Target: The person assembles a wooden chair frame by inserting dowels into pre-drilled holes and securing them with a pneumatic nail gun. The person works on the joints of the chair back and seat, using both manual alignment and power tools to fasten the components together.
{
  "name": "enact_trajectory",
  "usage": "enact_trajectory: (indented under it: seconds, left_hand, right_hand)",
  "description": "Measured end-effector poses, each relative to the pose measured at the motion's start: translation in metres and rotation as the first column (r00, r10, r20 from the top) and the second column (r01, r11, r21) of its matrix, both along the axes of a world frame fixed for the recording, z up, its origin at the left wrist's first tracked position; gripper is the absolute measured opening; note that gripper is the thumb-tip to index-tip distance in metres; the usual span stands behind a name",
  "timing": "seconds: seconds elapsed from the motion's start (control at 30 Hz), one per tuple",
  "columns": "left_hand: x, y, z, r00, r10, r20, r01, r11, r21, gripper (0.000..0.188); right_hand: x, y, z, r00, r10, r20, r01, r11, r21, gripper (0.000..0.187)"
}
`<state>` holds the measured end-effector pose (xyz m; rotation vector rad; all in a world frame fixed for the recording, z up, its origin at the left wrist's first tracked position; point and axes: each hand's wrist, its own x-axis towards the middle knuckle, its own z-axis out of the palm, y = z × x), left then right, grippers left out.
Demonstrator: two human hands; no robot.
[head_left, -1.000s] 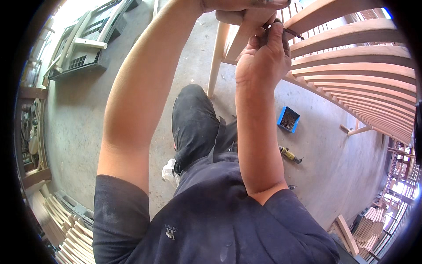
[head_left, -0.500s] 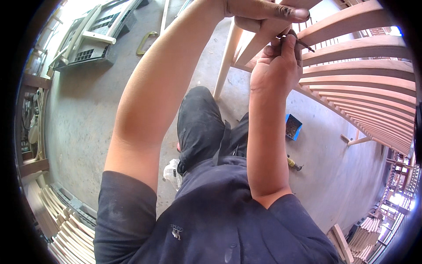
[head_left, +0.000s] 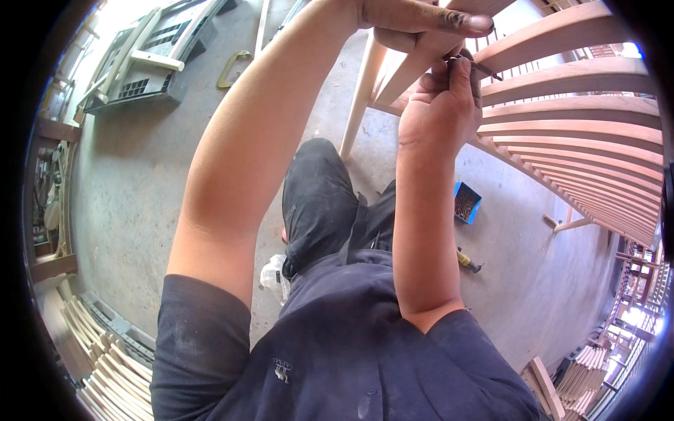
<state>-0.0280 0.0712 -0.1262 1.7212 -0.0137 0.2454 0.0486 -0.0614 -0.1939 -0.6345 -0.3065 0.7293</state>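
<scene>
At the top of the view my left hand is closed around a wooden rail of a slatted frame, its thumb stretched across the wood. Just below it, my right hand pinches a thin dark rod against the underside of that rail. The rod's tip pokes out to the right, between the slats. What the rod's other end touches is hidden behind my fingers. A round pale leg runs from the frame down to the floor beside my knee.
Right of my knees, a blue box of small hardware sits on the concrete floor, with a yellow-and-black tool nearer me. A clamp lies at the upper left, near a dark crate. Stacked wooden slats fill the lower left.
Both hands keep their places on the frame. My right hand and the rod have shifted only very slightly.
</scene>
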Motion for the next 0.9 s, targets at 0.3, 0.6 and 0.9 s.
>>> enact_trajectory:
  seconds: [0.3, 0.6, 0.9]
  left_hand:
    - [-0.003, 0.001, -0.004, 0.993, 0.114, -0.01, -0.114, 0.992, 0.056, 0.061]
    - [-0.025, 0.01, -0.03, 0.955, 0.261, 0.142, -0.275, 0.957, 0.091, 0.07]
    - [0.003, -0.085, -0.102, 0.316, 0.942, 0.112, -0.694, 0.31, -0.65, 0.069]
  right_hand:
    - [0.008, 0.009, 0.0, 0.994, 0.0, -0.112, -0.002, 1.0, -0.011, 0.023]
    - [0.001, 0.002, 0.003, 1.0, 0.007, -0.028, -0.007, 1.0, -0.03, 0.02]
    - [0.002, -0.004, -0.003, 0.973, -0.087, 0.213, 0.112, 0.988, -0.11, 0.029]
